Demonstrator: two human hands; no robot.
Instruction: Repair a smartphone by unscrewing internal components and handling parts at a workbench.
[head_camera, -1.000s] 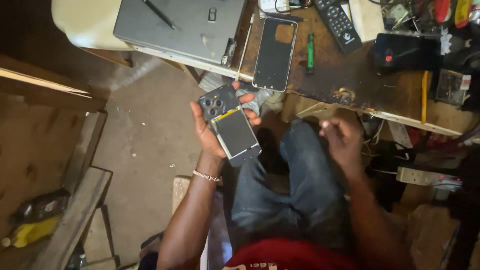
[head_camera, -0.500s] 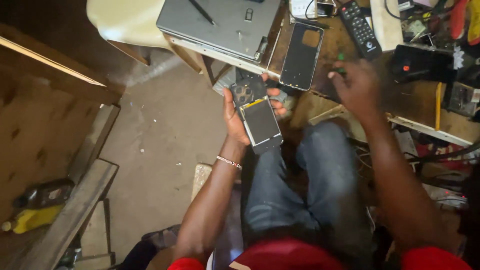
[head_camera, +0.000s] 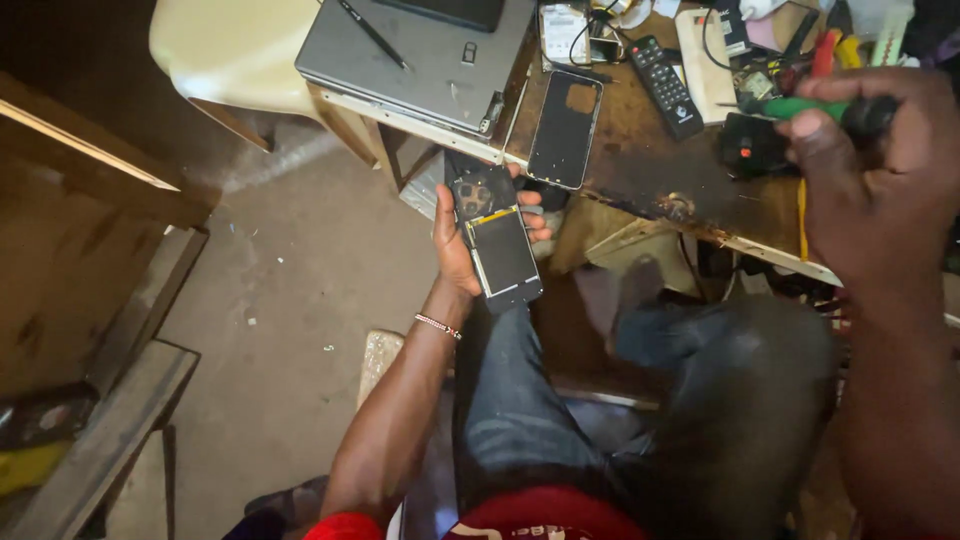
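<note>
Left hand (head_camera: 462, 240) gripping opened phone (head_camera: 497, 240), back off, insides showing. Right hand (head_camera: 880, 175) at 2 o'clock, closed around green-handled screwdriver (head_camera: 815, 107) over cluttered workbench (head_camera: 650, 170).

The left hand (head_camera: 462, 240) grips an opened phone (head_camera: 495, 235) over the lap, back off, and inside it sits a flat dark rectangular panel framed by a thin yellow edge along its top and left side, with the round camera cluster just above. Up on the bench (head_camera: 650, 180), at the far edge beside the remote control (head_camera: 665, 85), lies a small white rectangular card or label (head_camera: 565, 28) with dark print and cables draped across it; the print is too small to make out. A closed grey laptop (head_camera: 420, 60) rests at the bench's left end, its screen hidden.
</note>
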